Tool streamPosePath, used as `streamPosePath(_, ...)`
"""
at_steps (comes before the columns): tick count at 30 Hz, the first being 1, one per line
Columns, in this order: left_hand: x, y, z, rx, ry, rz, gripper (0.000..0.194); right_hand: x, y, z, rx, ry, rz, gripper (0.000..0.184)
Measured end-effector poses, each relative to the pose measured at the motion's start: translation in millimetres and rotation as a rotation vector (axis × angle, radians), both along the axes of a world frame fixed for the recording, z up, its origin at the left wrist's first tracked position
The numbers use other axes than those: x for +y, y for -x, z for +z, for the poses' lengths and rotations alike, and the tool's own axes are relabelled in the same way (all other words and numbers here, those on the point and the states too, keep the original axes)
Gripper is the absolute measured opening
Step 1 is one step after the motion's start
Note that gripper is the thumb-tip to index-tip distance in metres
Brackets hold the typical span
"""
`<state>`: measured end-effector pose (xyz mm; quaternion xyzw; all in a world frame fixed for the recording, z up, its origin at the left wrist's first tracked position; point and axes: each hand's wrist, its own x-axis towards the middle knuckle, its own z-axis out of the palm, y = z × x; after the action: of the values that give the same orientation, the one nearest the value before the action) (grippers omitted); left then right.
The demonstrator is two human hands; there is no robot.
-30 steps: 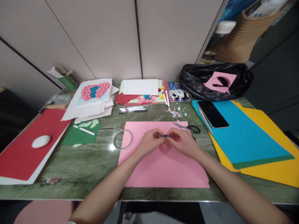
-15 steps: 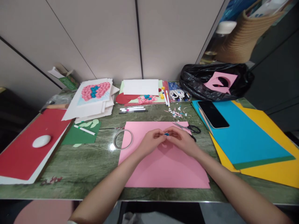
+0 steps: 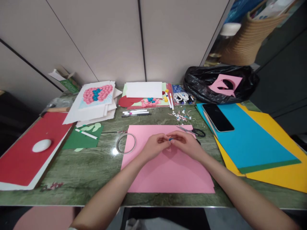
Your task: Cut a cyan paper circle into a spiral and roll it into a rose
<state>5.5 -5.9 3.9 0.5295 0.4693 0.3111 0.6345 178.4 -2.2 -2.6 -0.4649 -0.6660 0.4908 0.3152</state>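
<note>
A small blue paper piece is pinched between the fingertips of my left hand and my right hand. Both hands are closed around it and hide most of its shape. They are held over a stack of pink paper. Just behind my right hand lie scissors with black handles, partly covered by the hand. A roll of tape lies flat across the pink paper's left edge.
Pens, paper scraps and a heart picture of pink and blue balls lie farther back. On the left, a white oval object sits on red paper. A phone rests on blue paper at right.
Both hands stay together over the pink paper, and the fingertips have shifted slightly around the blue piece. The whole view has moved a little.
</note>
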Motion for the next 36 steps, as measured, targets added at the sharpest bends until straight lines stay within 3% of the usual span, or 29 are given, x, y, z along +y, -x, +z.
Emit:
streamPosePath(8, 0.7, -0.7, -2.2, 0.004, -0.022, 0.042, 0.012, -3.6, 1.1, 1.7, -0.179, -0.214, -0.042, 0.026)
streamPosePath(25, -4.0, -4.7, -3.5, 0.062, -0.109, 0.122, 0.008, -4.7, 6.2, -9.3, -0.152, -0.248, -0.086, 0.025)
streamPosePath(36, 0.9, -2.1, -5.1, -0.028, -0.054, 0.109, 0.013, -5.1, 4.1, -6.4, -0.163, -0.243, -0.107, 0.018)
